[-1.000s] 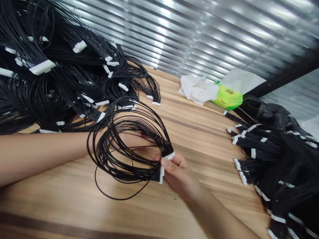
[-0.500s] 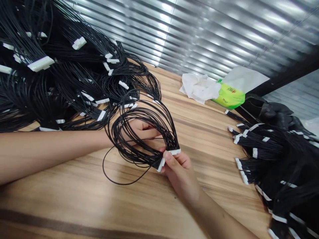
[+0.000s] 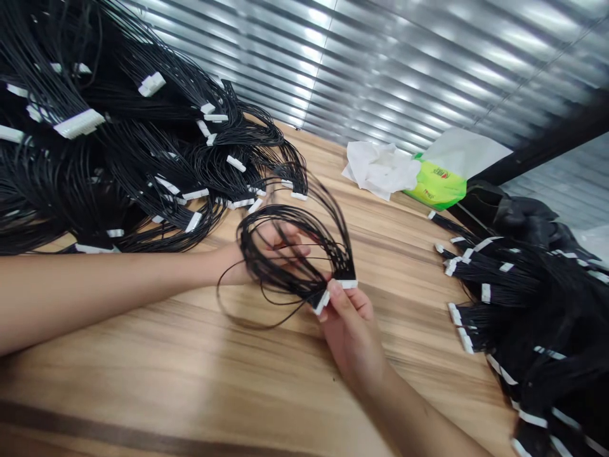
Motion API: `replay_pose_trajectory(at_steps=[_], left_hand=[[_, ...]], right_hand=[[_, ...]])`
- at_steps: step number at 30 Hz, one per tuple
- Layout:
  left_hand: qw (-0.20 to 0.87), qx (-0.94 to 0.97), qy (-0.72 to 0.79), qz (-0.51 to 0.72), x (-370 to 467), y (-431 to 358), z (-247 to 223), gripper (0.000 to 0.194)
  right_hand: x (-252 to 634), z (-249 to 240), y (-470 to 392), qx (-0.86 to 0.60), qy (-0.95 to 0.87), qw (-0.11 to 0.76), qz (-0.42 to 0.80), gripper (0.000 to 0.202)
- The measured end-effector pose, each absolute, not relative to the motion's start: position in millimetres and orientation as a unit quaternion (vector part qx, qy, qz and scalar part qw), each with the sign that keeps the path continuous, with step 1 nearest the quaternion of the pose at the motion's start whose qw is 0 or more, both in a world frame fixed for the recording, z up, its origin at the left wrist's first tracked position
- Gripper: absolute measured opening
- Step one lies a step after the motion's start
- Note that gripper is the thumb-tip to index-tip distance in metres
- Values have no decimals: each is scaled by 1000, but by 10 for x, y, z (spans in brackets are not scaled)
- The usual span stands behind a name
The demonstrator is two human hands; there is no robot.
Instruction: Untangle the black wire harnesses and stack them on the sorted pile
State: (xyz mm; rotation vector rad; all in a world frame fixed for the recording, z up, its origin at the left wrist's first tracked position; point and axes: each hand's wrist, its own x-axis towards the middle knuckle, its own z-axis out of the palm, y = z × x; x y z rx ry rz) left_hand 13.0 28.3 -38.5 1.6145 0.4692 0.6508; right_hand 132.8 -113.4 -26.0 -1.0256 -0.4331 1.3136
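A looped black wire harness (image 3: pixel 295 279) is held above the wooden table. My right hand (image 3: pixel 354 324) pinches it by its two white connectors, one lower-left connector (image 3: pixel 322 303) and one right-hand connector (image 3: pixel 347 284), which lie close together between thumb and fingers. My left hand (image 3: pixel 280 240) reaches through the coil from behind the wires, its fingers loosely spread and partly covered by strands. One loose wire hangs out in a wider loop below the left wrist. Parts of the coil are smeared by motion.
A big heap of black wire harnesses (image 3: pixel 143 146) with white connectors fills the back left. Another harness pile (image 3: pixel 547 298) lies along the right edge. Crumpled white tissue (image 3: pixel 380 168) and a green tissue pack (image 3: pixel 438 184) sit near the corrugated metal wall (image 3: pixel 371 70).
Both hands have shifted a little to the right with the coil. The left fingers have spread, and the upper wires of the loop have swung right.
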Motion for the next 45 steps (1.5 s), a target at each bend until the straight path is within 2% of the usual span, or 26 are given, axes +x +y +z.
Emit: replay_pose_trajectory(at_steps=[5,8,12,15,19,26,40,45], left_hand=[[622,694,185,310,79,294,-389,42],[507,750,239,351,21,278,-306,47],[294,843,213,398,-40,208,-161,16],[219,874,155,404,-64,160,-83,1],[231,884,119,389,-67,145,-53,11],[209,879,113,413,-60,199,-112,4],[180,882,165,404,-80,210,-150,11],[134,891,173,398,-72,213,-147,9]], right_hand=[[1361,-229,-1065,-485,-144,733,454,22],[1379,-249,-1068,-515,-161,729,421,21],[1382,-292,-1091,-525,-187,711,429,20],[1382,-310,-1096,-531,-204,697,436,20],[1390,-312,-1096,-545,-220,685,430,21],[1392,-307,-1097,-560,-232,672,426,25],[1392,-307,-1095,-556,-235,674,426,23],[1407,-320,-1110,-563,-248,662,428,23]])
